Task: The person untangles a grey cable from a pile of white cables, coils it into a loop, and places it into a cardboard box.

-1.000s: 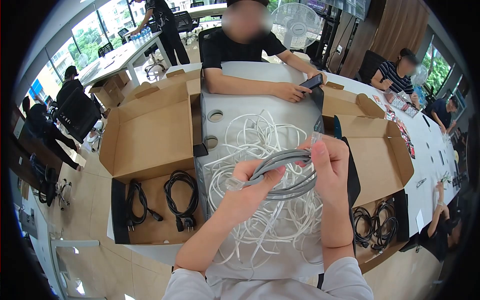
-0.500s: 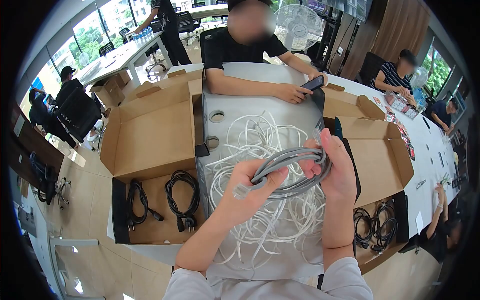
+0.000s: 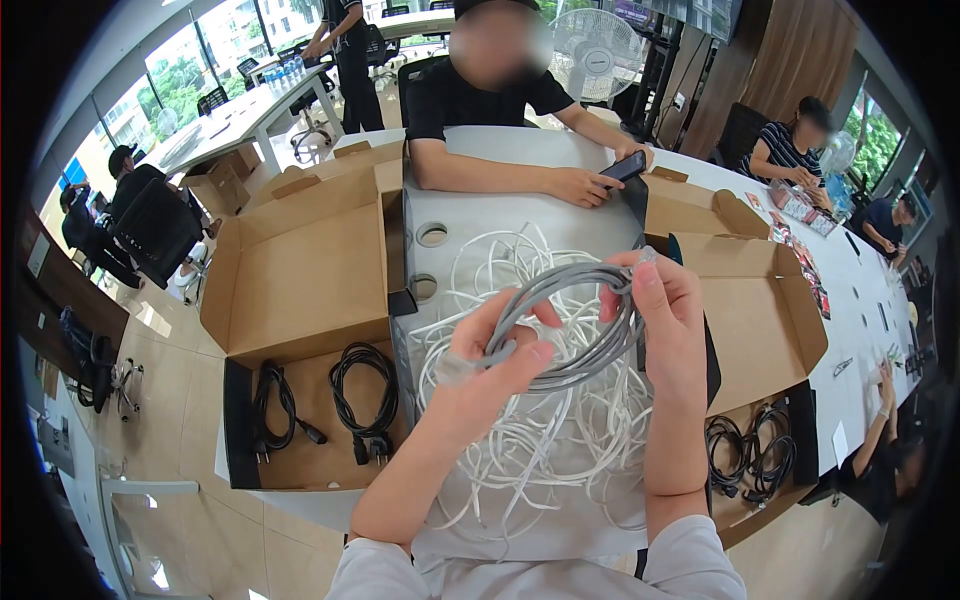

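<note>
A coiled grey network cable [image 3: 575, 375] is held up in front of me between both hands. My left hand [image 3: 490, 365] is closed round the coil's left side, with a clear plug end sticking out past the fingers. On the right side, my right hand [image 3: 660, 310] pinches the coil, and another clear plug shows near its fingertips. Beneath them a loose tangle of white cables [image 3: 530, 450] spreads over the white table [image 3: 480, 165].
An open cardboard box [image 3: 300, 400] at left holds two coiled black power cords [image 3: 363, 400]. Another open box [image 3: 760, 340] at right holds black cords [image 3: 750, 455]. Across the table, a person's hands hold a phone [image 3: 624, 168]. A fan [image 3: 598, 60] stands behind.
Both hands have shifted slightly, and the grey coil now shows a wider, more open loop. The left hand's fingers have spread a little along it.
</note>
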Motion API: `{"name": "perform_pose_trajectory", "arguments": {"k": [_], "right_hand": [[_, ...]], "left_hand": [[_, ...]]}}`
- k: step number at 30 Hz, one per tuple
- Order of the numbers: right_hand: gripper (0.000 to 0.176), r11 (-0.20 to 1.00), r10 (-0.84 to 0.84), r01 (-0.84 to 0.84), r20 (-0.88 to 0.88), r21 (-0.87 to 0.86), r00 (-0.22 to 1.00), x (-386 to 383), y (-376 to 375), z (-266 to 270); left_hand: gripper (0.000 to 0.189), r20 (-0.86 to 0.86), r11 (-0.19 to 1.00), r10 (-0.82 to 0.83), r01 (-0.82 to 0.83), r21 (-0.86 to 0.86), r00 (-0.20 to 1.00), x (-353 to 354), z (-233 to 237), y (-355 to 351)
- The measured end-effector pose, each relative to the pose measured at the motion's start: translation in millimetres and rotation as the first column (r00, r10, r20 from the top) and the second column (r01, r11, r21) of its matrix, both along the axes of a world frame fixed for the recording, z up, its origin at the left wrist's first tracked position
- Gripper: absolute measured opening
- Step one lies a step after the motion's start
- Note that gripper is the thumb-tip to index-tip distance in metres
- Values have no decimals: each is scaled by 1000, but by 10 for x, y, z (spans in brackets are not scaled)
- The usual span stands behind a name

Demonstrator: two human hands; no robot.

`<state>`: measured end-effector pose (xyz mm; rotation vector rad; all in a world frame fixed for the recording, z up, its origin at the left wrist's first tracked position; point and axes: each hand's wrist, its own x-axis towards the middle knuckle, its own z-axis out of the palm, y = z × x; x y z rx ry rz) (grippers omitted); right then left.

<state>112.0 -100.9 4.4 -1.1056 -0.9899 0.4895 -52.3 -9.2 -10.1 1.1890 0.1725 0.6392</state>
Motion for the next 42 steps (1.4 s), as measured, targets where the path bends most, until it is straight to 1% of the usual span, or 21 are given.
{"name": "perform_pose_trajectory", "arguments": {"k": [2,4,7,10,12,13,15,16,19,21,24,27,28,30,33,36,37,39,40,42], "right_hand": [[35,1000,16,-16,20,18,1000,10,-5,4],[35,999,25,-26,34,41,999,20,-13,3],[40,997,35,-32,-48,63,998,28,-63,-29],[46,975,221,-220,-85,25,972,83,-109,22],[48,961,273,-274,-279,36,921,28,-83,27],[49,953,296,-301,-370,46,881,11,-72,34],[48,904,402,-419,-512,89,759,24,-71,59],[48,873,447,-473,-575,116,685,33,-70,69],[49,849,457,-520,-625,96,632,83,-61,47],[50,848,476,-522,-565,92,674,83,-54,43],[50,843,514,-527,-460,112,724,64,-72,4],[49,853,507,-514,-379,91,774,29,-133,-25],[49,859,498,-506,-357,77,791,20,-148,-27],[47,825,552,-561,-315,71,772,54,-186,-31],[47,792,596,-610,-244,20,765,90,-242,-6],[49,790,602,-613,-162,-24,782,88,-261,42],[50,791,601,-610,-135,-35,788,79,-262,56],[58,839,532,-539,-92,-74,842,31,-262,106],[62,860,497,-502,-70,-93,865,8,-257,119],[56,849,516,-520,-65,-91,854,15,-256,95]], "left_hand": [[33,58,994,-24,30,-105,998,0,5,-5],[37,124,993,-10,24,-112,992,18,-32,1],[39,197,986,32,2,-168,980,38,-70,3],[42,231,980,75,-29,-195,970,44,-108,18],[42,240,977,106,-56,-205,965,50,-120,25],[43,268,982,103,-55,-181,958,54,-145,32],[43,325,990,96,-56,-132,941,54,-201,38],[42,350,989,87,-38,-145,933,48,-204,37],[40,408,985,73,-2,-171,910,40,-202,28],[41,431,985,73,3,-173,899,59,-198,14],[44,415,958,123,2,-287,902,48,-142,-10],[43,410,936,40,110,-334,911,17,-107,52],[43,375,918,12,138,-371,927,-1,-92,63],[48,308,877,-47,187,-443,950,-34,-61,81],[57,176,901,-213,263,-346,961,-23,-51,138],[47,171,818,-311,355,-452,935,-17,-145,186],[45,160,833,-325,363,-418,932,-14,-164,195],[43,137,860,-350,375,-346,927,2,-161,194],[44,70,867,-293,296,-401,953,11,-118,169],[48,-75,861,-181,121,-494,981,29,6,96]]}}
